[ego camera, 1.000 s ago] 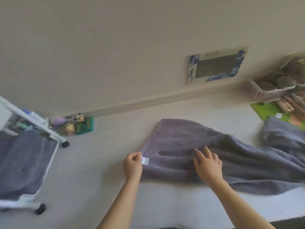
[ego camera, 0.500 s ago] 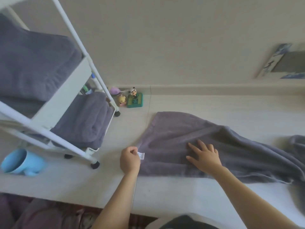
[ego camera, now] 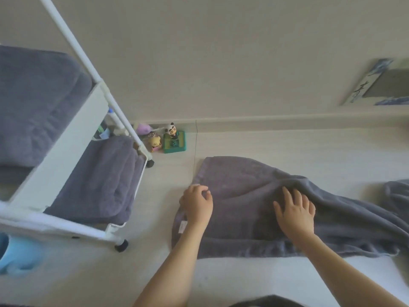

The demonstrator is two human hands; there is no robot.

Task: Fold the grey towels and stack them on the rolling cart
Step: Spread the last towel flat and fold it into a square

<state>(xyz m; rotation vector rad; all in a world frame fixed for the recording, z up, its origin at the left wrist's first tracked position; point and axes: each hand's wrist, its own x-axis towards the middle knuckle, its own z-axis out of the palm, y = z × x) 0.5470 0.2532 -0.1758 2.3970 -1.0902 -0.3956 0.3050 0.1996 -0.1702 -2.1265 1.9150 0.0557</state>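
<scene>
Grey towel (ego camera: 254, 209) spread on the pale floor, right of the rolling cart (ego camera: 66, 151). Left hand (ego camera: 197, 204) rests on its left edge, fingers loosely curled, grip unclear. Right hand (ego camera: 295, 212) lies flat on the towel, fingers straight and spread. Folded towels (ego camera: 99, 180) sit on cart shelves

The grey towel (ego camera: 254, 196) is thick, fuzzy matt cloth with a little white fabric tag (ego camera: 182, 226). The rolling cart (ego camera: 73, 138) looks like smooth white painted metal, and the floor (ego camera: 287, 142) is smooth and pale.
</scene>
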